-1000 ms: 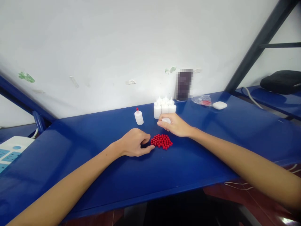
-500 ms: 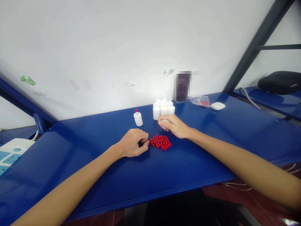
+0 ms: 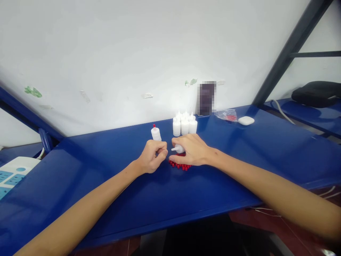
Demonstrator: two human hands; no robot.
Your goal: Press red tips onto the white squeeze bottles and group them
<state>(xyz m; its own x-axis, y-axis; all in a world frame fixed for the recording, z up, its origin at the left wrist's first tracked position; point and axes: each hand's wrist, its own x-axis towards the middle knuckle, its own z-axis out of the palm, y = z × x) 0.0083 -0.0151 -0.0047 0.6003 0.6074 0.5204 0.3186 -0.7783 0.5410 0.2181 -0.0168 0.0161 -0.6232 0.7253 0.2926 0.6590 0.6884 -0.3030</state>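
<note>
My right hand (image 3: 191,151) grips a small white bottle (image 3: 179,148), tipped on its side with its nozzle pointing left. My left hand (image 3: 153,156) is pinched shut just left of that nozzle; what it holds is too small to make out. Under and between the hands lies a heap of small red caps (image 3: 179,165) on the blue table (image 3: 106,185), partly hidden by my right hand. A white bottle with a red cap (image 3: 156,133) stands upright behind my left hand. A cluster of uncapped white bottles (image 3: 184,125) stands behind my right hand.
At the back right lie a clear plastic bag with red bits (image 3: 227,115) and a white oval case (image 3: 245,120). A power strip (image 3: 10,174) sits at the left edge. A dark slanted post (image 3: 287,53) rises at right, with a black object (image 3: 317,93) beyond it.
My left hand lifted from the red caps and rose in a pinch. My right hand brought the white bottle down and left, tipping its nozzle towards the left hand, over the heap.
</note>
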